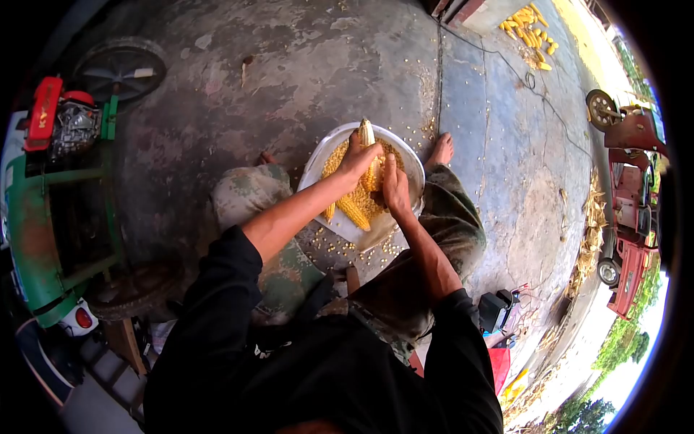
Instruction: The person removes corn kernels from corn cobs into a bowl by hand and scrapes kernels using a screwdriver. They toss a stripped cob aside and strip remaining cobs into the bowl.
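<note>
An ear of corn (pixel 367 134) is held over the basin, its pale upper end pointing away from me. My left hand (pixel 356 160) is closed around it, with the thumb lying across it. My right hand (pixel 395 189) is closed at the ear's lower right side, thumb up, with some fingers hidden. Below both hands is a wide white basin (pixel 312 172) of loose yellow corn kernels (pixel 335 160). Another yellow ear of corn (pixel 353 211) lies at the near side of the basin, partly on the kernels.
Loose kernels are scattered over the concrete floor (pixel 289 79) around the basin. My knees and bare feet flank it. A green machine with a red engine (pixel 45 114) stands at left. More ears of corn (pixel 530 30) lie at upper right, near a cable; a red three-wheeler (pixel 631 271) is at right.
</note>
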